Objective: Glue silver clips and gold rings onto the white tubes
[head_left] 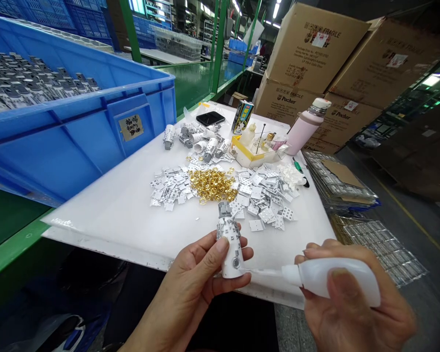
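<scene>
Above the front edge of the white table, my left hand (201, 266) is closed around a small white model tower (230, 247) with grey details and a grey top. It stands nearly upright between thumb and fingers. My right hand (352, 298) grips a white squeeze bottle (337, 276), laid sideways with its thin nozzle pointing left. The nozzle tip reaches the lower right side of the tower; whether it touches, I cannot tell. Beyond the hands lie a pile of gold rings (213, 185), flat white pieces with small holes (258, 193), and several similar towers (201, 139).
A large blue crate (132, 105) full of grey-and-white parts stands at the left. On the table (110, 200) are a phone (210, 118), a small box (242, 117), a yellow-edged tray (247, 157) and a pink flask (305, 129). Cardboard boxes (311, 63) are stacked behind, at right.
</scene>
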Tool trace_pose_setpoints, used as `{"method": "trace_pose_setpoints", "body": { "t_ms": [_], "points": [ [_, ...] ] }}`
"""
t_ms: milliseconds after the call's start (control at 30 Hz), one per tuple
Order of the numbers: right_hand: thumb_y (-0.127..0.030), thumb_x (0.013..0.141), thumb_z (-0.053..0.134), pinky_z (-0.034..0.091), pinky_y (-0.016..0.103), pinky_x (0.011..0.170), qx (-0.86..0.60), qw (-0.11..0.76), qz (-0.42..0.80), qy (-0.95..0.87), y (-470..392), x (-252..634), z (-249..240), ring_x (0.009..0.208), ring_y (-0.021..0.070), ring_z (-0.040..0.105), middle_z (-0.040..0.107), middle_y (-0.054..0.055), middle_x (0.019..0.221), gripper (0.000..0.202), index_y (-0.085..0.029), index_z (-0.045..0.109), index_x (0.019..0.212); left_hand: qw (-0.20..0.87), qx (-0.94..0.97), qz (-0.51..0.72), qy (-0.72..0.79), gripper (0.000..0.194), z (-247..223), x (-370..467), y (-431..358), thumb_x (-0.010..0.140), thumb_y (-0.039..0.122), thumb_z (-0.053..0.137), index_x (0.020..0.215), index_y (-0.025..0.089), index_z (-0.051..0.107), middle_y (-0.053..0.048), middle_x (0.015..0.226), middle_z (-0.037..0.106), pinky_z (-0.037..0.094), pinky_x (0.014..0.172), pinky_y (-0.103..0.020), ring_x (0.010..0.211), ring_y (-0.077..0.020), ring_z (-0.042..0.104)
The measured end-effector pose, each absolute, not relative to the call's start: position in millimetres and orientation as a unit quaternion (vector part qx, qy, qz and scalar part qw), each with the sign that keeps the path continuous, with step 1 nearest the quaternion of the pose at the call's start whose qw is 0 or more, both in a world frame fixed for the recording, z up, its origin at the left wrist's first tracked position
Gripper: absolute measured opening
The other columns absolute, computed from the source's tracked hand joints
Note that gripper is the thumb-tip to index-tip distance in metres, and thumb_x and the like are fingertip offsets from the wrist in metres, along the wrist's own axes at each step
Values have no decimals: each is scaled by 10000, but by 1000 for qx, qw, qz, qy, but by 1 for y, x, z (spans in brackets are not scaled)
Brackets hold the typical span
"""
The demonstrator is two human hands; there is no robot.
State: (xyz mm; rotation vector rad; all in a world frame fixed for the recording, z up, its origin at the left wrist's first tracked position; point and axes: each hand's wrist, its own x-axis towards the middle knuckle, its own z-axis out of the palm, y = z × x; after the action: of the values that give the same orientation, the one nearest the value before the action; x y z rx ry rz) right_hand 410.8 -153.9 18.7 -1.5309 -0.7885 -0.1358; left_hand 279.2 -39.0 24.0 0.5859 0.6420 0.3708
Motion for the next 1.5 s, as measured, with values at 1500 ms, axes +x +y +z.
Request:
{"method": "trace_pose_setpoints", "body": {
  "t_ms": [1500],
  "points": [
    [-325, 912, 634, 532, 314, 719, -780, 549, 22, -300, -149, 624, -43, 762, 133, 611, 627, 11, 881, 194, -132, 616, 929, 873, 232, 197, 380, 288, 2, 261, -23, 784, 255, 742, 1068, 203, 745, -92, 1106, 760, 644, 750, -348, 1050, -302, 686]
  ]
}}
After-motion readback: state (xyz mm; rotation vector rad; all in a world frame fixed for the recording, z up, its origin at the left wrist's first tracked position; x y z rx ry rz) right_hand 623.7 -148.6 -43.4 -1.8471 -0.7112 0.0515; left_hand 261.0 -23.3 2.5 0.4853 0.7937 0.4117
